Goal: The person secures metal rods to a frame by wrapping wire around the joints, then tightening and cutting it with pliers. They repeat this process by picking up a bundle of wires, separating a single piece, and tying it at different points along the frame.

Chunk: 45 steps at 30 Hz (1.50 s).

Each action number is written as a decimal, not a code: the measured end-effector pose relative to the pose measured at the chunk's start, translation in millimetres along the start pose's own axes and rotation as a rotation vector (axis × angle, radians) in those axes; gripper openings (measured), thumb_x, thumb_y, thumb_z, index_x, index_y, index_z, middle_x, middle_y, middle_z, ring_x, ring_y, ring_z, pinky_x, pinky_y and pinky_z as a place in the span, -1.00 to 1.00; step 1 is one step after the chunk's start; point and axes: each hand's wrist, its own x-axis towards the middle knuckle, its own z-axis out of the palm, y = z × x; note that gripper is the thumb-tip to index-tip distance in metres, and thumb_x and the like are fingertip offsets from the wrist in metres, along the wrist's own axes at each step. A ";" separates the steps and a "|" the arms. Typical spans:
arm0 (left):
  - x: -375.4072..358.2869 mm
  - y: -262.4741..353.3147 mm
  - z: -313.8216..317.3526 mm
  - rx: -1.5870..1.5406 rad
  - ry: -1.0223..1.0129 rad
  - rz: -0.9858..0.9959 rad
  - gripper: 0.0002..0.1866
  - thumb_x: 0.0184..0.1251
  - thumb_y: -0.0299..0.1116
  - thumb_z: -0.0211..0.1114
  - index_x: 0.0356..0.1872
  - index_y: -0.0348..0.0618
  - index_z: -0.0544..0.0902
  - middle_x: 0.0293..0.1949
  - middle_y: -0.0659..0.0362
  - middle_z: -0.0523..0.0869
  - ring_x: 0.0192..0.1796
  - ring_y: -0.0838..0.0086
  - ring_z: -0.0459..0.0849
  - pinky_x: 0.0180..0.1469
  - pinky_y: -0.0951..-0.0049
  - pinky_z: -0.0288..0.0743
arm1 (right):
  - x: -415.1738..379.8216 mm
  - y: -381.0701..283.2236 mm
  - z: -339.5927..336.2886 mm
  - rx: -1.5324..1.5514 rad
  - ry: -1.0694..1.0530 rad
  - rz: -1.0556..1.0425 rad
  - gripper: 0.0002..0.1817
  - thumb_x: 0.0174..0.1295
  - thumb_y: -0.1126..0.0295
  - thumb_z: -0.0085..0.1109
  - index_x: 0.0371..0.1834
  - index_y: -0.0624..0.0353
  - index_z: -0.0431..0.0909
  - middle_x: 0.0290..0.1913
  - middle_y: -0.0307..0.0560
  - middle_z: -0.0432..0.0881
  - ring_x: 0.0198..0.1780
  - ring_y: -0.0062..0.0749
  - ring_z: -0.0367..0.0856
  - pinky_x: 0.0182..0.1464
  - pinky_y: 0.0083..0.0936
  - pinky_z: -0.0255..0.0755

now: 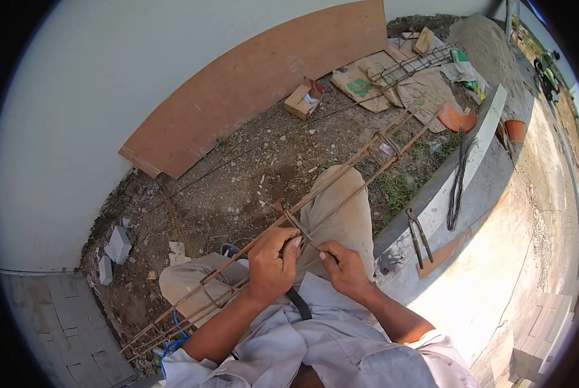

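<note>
Pinching a rebar stirrup between left hand and right hand.

I wear a pale grey cloth shirt, its sleeves leaving the forearms bare, also beige trousers, a narrow black belt and a dark shoe with white edge. My left hand and right hand are bare.

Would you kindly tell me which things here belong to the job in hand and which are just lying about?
Job in hand:
- steel frame, in both hands
- probably pincers and wire, close by

Lying about, it seems:
- box
- paper sacks
- grey blocks
- orange pot
</note>
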 end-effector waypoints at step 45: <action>3.2 -6.2 12.5 0.151 -0.005 0.415 -0.74 0.06 -0.71 0.50 -0.17 -0.36 0.76 -0.23 0.01 0.71 -0.25 0.15 0.72 -0.23 0.22 0.63 | 23.8 -35.9 -36.2 -0.663 -0.103 -0.366 -0.69 0.26 0.44 0.30 0.08 0.22 0.71 -0.34 0.11 0.74 -0.15 0.01 0.75 0.03 -0.07 0.57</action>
